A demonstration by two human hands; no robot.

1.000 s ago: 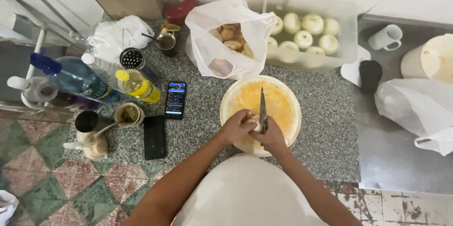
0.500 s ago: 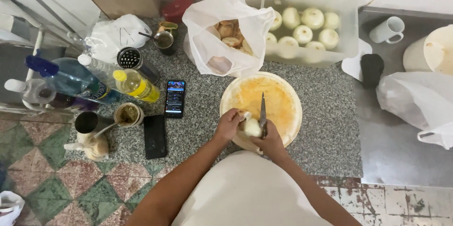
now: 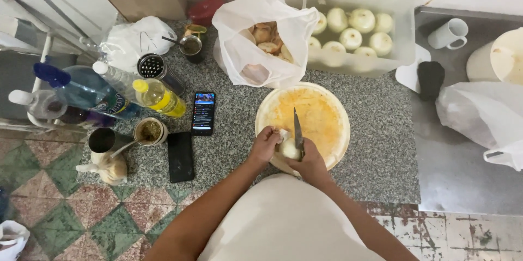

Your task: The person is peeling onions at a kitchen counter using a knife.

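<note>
Both forearms reach forward over the near edge of the round, yellow-stained cutting board (image 3: 321, 116). The left hand (image 3: 265, 145) has its fingers curled around a pale peeled onion (image 3: 289, 148). The right hand (image 3: 311, 162) is closed around the handle of a steel-bladed knife (image 3: 297, 128), blade pointing away. Behind the board, a white plastic bag (image 3: 256, 26) holds brownish skins; beside it, a clear plastic tub (image 3: 403, 26) contains peeled onions. The counter is speckled grey granite (image 3: 381, 152); the floor is green-and-pink tile (image 3: 49, 212).

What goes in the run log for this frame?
left hand: holds onion | right hand: holds knife | over round board
</note>
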